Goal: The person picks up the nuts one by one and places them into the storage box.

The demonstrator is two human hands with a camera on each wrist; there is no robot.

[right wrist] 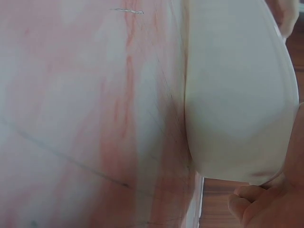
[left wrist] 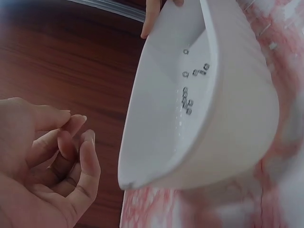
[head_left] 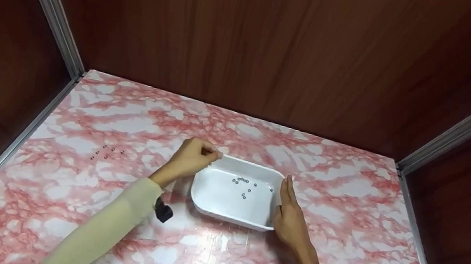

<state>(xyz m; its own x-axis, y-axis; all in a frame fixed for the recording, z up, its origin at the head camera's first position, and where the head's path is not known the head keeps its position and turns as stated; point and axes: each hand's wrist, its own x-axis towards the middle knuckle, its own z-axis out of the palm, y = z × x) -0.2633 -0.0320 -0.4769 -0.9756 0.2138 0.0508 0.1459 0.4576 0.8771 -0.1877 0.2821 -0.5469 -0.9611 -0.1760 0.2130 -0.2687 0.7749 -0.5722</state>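
A white rectangular plastic tub (head_left: 221,218) stands on the table, with several small metal nuts (left wrist: 185,74) scattered on its floor. At its far left corner is my left hand (head_left: 193,158), thumb and index fingertips together near the rim. In the left wrist view that hand's other fingers curl inward, and no object shows between the tips. My right hand (head_left: 292,219) holds the tub's right wall, the thumb on the inner side and the fingers along the outside. Several more small nuts (head_left: 113,149) lie loose on the table to the left.
The tabletop (head_left: 368,247) has a red and white marbled surface. Dark wood panels (head_left: 250,40) enclose it at the back and both sides, with metal rails (head_left: 53,11) at the corners. A black wrist strap piece (head_left: 164,211) hangs under the left forearm.
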